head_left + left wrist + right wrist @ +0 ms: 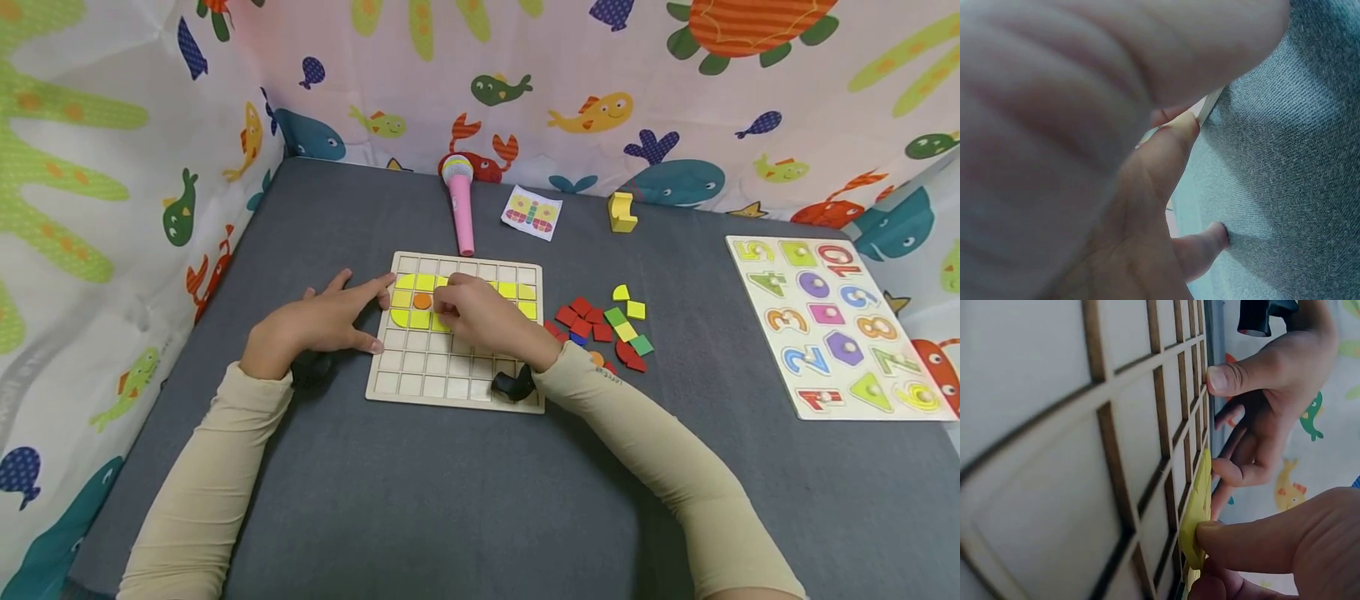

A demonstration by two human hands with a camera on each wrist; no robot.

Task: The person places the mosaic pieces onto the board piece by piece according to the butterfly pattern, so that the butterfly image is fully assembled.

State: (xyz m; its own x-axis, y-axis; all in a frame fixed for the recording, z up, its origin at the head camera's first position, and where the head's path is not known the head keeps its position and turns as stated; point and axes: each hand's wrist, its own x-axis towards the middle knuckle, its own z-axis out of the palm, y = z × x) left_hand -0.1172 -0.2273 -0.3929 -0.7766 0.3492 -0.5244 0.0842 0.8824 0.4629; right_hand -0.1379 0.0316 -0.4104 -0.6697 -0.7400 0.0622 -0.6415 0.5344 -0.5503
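Observation:
A wooden grid board lies on the grey table, its upper rows partly filled with yellow tiles and a round orange tile. My left hand has spread fingers, with thumb and index finger touching the board's left edge; the left wrist view catches fingertips against the board's side. Over the middle of the board, my right hand has curled fingers. In the right wrist view its thumb and fingertips pinch a yellow tile at the grid. The right hand covers several cells in the head view.
Loose red, green, yellow and blue tiles lie right of the board. Behind it are a pink microphone, a butterfly pattern card and a yellow block. A number puzzle board lies far right. Printed curtains border the table.

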